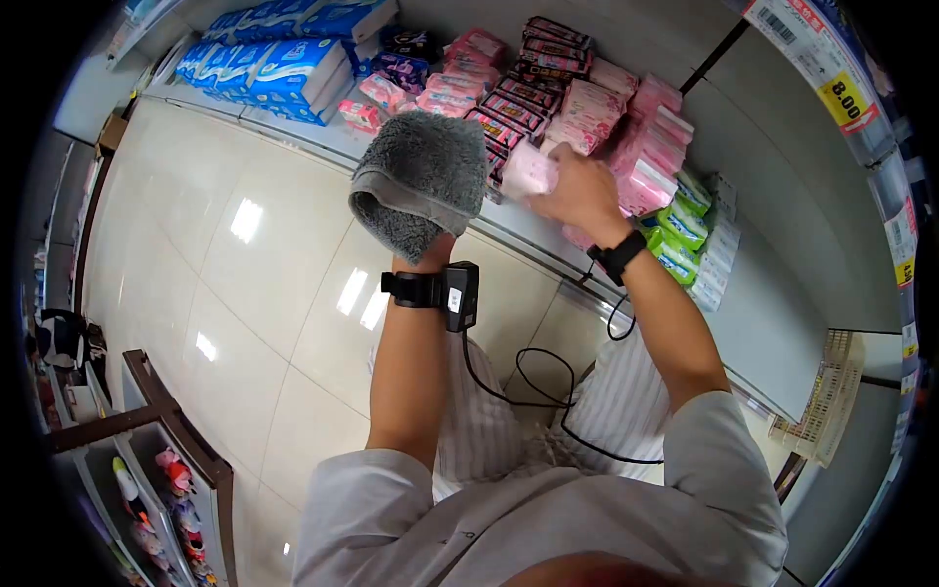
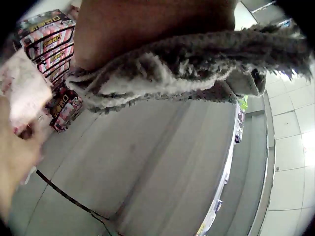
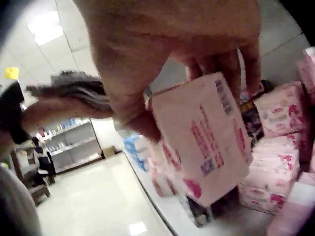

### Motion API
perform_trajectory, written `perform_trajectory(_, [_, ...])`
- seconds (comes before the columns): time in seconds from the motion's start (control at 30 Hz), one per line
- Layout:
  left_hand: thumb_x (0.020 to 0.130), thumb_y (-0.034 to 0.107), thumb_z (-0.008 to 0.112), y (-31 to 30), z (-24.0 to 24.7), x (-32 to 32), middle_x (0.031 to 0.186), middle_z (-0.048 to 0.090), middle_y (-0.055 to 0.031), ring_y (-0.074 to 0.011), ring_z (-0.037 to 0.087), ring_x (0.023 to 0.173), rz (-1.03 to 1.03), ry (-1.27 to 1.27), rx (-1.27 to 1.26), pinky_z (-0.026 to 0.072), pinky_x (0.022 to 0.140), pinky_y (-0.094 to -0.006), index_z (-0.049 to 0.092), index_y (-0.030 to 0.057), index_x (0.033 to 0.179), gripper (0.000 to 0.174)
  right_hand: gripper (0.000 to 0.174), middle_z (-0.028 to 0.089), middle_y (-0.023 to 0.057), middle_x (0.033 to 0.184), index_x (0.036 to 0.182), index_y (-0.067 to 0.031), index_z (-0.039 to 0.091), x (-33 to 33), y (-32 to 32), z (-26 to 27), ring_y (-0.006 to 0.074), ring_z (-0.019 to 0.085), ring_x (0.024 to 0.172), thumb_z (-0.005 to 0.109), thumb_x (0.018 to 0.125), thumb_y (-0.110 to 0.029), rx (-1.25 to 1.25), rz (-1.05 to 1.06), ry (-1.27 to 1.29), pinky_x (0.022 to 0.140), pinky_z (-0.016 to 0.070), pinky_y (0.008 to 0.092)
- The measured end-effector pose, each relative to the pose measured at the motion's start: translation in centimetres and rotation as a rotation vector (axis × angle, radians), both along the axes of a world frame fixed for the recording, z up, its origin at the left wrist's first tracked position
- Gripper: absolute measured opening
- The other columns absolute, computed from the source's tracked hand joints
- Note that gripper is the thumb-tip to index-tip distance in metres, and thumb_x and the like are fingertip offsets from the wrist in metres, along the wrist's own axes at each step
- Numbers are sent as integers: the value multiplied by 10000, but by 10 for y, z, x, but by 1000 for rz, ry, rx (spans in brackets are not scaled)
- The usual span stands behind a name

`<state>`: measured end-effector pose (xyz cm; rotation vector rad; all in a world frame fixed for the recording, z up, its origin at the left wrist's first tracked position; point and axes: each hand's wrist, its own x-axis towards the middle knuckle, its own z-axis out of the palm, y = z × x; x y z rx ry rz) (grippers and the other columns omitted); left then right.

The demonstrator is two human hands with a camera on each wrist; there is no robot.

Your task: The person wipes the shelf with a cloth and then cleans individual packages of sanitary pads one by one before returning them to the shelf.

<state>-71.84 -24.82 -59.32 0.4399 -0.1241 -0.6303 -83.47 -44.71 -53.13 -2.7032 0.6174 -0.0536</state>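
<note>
Head view: the left hand is raised above the shelf's near edge, buried in a grey cloth, so I cannot tell how its fingers lie. To its right, the right hand grips a pink pack, lifted just clear of the rows of pink packs and dark packs. The shelf is bare to the right of the green packs, and open floor lies on the left.

Left wrist view: the cloth hangs bunched under the palm, apart from the bare shelf board. Wiping would likely go best with the cloth pressed flat and drawn along the board.

Right wrist view: the fingers and thumb pinch the pack by its upper end, tilted. The stacked packs stand close, so keeping it high should avoid knocking them over the front edge.
</note>
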Motion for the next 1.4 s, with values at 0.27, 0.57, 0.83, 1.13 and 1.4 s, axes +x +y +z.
perform_trajectory(0.27, [1032, 465, 373, -78, -1, -26, 1382, 529, -116, -252, 567, 1219, -121, -30, -18, 496, 1008, -387, 472, 81, 1384, 530, 642, 572, 154, 1107, 1221, -65, 538, 1, 31, 19, 363, 605, 952, 798, 643, -158, -38, 128, -873, 796, 523, 424])
perform_trajectory(0.57, [1034, 477, 365, -52, -19, -12, 1370, 540, -117, -249, 573, 1209, -165, -76, 20, 492, 1012, -383, 480, 73, 1371, 539, 494, 638, 151, 1122, 1182, -11, 613, -13, 59, 16, 241, 652, 954, 795, 766, -205, 245, 188, -1097, 826, 510, 314])
perform_trajectory(0.83, [1035, 488, 357, -86, -25, -22, 1359, 549, -118, -246, 579, 1200, -180, -38, -20, 489, 1016, -380, 488, 67, 1360, 548, 445, 594, 161, 1054, 1281, -22, 577, -1, 21, 27, 280, 585, 975, 683, 914, -250, -184, -101, -971, 868, 465, 349])
perform_trajectory(1.13, [1037, 501, 349, -98, -30, -18, 1347, 559, -118, -242, 586, 1190, -181, -21, -44, 486, 1020, -377, 497, 60, 1347, 560, 759, 590, 161, 1023, 1303, -12, 563, -10, 32, 28, 287, 594, 979, 867, 708, -373, 207, 108, -758, 861, 468, 362])
perform_trajectory(1.4, [1038, 512, 342, -114, -31, -27, 1336, 568, -119, -239, 592, 1181, -63, 111, 0, 483, 1024, -374, 505, 53, 1336, 571, 535, 648, 116, 1102, 1202, 18, 608, -10, -7, 20, 161, 611, 1013, 820, 805, -272, 370, 31, -582, 886, 483, 304])
